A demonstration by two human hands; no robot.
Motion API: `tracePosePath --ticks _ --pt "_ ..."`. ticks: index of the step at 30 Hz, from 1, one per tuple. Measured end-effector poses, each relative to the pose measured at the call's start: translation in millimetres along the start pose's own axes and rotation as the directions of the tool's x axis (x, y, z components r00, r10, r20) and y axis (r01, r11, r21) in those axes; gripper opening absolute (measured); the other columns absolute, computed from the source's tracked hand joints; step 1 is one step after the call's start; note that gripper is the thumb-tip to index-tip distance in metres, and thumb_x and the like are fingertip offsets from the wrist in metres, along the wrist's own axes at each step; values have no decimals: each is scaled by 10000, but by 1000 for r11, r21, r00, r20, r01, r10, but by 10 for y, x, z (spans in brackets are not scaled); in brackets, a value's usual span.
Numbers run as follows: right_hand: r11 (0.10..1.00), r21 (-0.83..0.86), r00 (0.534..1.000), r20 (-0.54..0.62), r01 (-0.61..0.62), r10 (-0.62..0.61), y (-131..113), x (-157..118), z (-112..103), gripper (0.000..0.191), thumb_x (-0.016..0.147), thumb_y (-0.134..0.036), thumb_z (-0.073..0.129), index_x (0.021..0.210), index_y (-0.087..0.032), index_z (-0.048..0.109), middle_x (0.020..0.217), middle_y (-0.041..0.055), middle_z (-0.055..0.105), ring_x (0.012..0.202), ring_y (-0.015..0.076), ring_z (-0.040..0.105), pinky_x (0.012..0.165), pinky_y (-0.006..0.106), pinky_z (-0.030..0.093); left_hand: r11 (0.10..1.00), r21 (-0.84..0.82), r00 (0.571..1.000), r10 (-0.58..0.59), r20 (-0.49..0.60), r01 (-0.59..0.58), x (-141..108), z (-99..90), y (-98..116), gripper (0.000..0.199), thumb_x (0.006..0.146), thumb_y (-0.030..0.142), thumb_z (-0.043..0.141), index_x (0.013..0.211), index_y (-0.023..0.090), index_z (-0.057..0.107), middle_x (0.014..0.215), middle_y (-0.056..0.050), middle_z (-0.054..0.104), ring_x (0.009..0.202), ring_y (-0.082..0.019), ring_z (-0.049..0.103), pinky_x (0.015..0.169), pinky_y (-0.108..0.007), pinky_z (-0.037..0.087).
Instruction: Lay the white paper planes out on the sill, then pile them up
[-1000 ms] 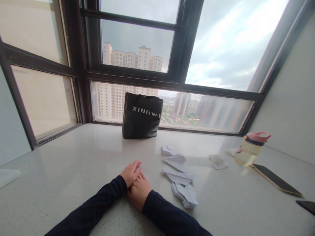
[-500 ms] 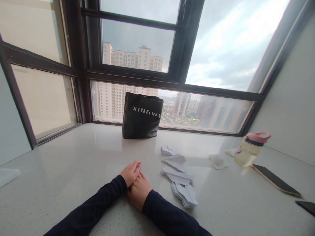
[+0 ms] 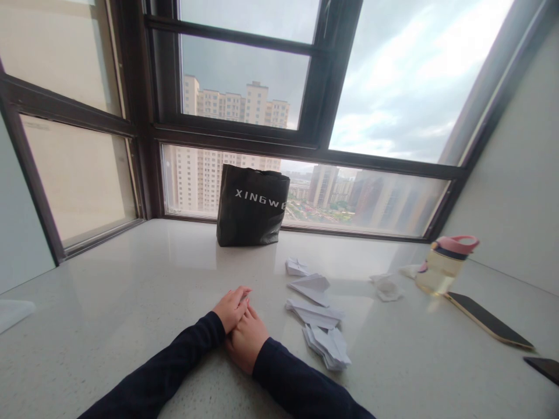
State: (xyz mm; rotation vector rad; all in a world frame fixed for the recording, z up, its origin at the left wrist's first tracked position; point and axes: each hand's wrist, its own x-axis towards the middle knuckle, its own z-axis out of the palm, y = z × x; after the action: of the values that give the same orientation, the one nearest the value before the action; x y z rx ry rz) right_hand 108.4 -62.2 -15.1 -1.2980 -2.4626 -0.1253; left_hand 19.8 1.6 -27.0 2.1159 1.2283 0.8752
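Note:
My left hand and my right hand rest together on the pale speckled sill, overlapping. Both are closed, the left fingers lying over the right hand's fingertips. Whatever lies between them, if anything, is hidden; only a small greyish patch shows at the fingertips. Just to their right, folded white papers lie in a rough column: a small folded piece at the far end, a paper plane, a long folded paper and a stack of folded papers nearest me.
A black bag stands upright by the window. On the right are a crumpled tissue, a bottle with a pink lid, a dark flat phone-like slab and another dark object. Something white lies at the left edge.

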Motion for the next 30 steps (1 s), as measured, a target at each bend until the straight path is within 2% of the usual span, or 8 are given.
tracePosePath --ticks 7,11,15,18,21,24,27,30 --pt "1000 32 1000 31 1 -2 6 5 -21 437 778 -312 440 1162 -107 478 1169 158 502 1100 270 401 926 436 296 1000 19 999 18 26 -19 -55 -81 130 332 722 97 388 1029 144 507 1059 -91 570 1017 -190 500 903 -307 344" --pt "999 47 1000 24 2 -3 13 9 3 434 766 -307 454 1151 -110 490 1171 159 500 1103 275 401 937 446 281 1000 -6 1000 11 -3 -11 -66 -96 172 312 742 125 387 1036 140 491 1076 -98 556 1031 -190 488 902 -305 347" --pt "994 105 996 84 -17 9 38 57 -57 402 707 -204 511 1088 -79 539 1144 181 517 1085 264 430 922 407 318 993 -119 995 15 -98 -26 -47 -100 183 268 745 161 400 996 138 491 1059 -99 557 1012 -191 499 895 -312 360" --pt "970 229 994 96 -74 53 139 126 -253 283 699 -123 480 948 -103 616 997 131 616 956 204 537 834 310 406 951 -297 970 13 -244 -87 -16 -143 178 231 759 188 371 955 133 480 1048 -95 556 995 -174 509 888 -305 370" --pt "939 317 988 -33 -130 148 387 195 -535 245 753 -160 427 890 -159 629 911 60 652 879 154 571 801 279 421 919 -386 934 -68 -352 -78 24 -201 176 232 726 167 381 938 129 467 1033 -101 558 989 -181 505 871 -325 381" --pt "900 390 937 -198 -193 287 803 218 -787 203 732 -227 471 847 -210 637 868 17 658 821 146 582 763 288 435 945 -323 950 -65 -304 -39 17 -197 248 276 683 124 393 947 143 474 1035 -92 557 982 -198 502 859 -361 382" --pt "880 394 889 -252 -267 383 1333 139 -939 214 729 -271 463 856 -229 631 889 19 649 854 165 569 787 332 422 973 -147 976 153 -158 -177 -77 -85 449 292 651 84 409 913 170 506 1044 -79 555 1005 -204 483 890 -362 352" --pt "845 408 825 -297 -345 481 1849 -49 -982 284 757 -284 386 922 -214 607 946 48 633 891 171 560 802 347 416 912 -27 912 410 27 -409 -230 94 745 307 662 76 436 934 188 523 1141 -73 503 1068 -203 434 927 -341 308"
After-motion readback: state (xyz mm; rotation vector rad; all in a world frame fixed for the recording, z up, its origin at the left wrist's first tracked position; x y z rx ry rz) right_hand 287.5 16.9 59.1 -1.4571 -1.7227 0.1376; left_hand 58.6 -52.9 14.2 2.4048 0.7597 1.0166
